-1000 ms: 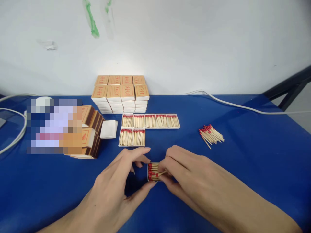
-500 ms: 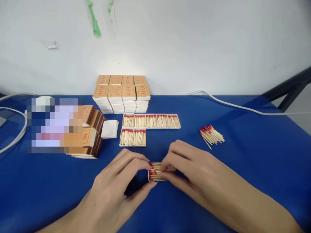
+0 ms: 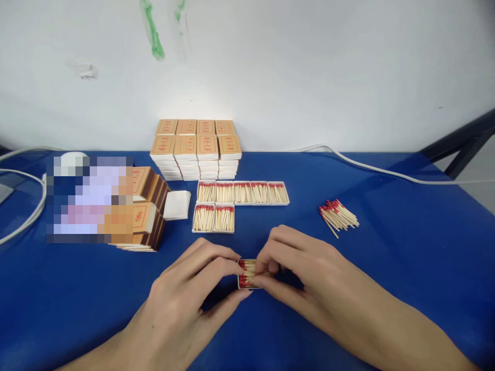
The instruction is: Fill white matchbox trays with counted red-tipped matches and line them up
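Observation:
A small white matchbox tray (image 3: pixel 238 281) lies on the blue table before me, filled with red-headed matches (image 3: pixel 246 277) whose heads point left. My left hand (image 3: pixel 189 293) grips the tray's left end, with fingers at the far side and thumb at the near side. Over its right part, my right hand (image 3: pixel 309 270) is closed, thumb and fingertips pinched down among the matches. Those fingers hide the tray's right end. Beyond my hands are several filled trays (image 3: pixel 213 218) in two rows, match heads facing away. To the right lies a loose pile of matches (image 3: pixel 339 215).
Closed orange matchboxes (image 3: pixel 204 145) are stacked against the white wall. More matchboxes (image 3: pixel 144 216) with dark striking sides stand at left, beside a stack of white trays (image 3: pixel 177 205). A pixelated patch covers part of the left side. White cables (image 3: pixel 371 166) run along the back and left.
My right thumb and fingertips have shifted slightly left over the matches in the tray. My left hand keeps its hold. The whole view has moved a little.

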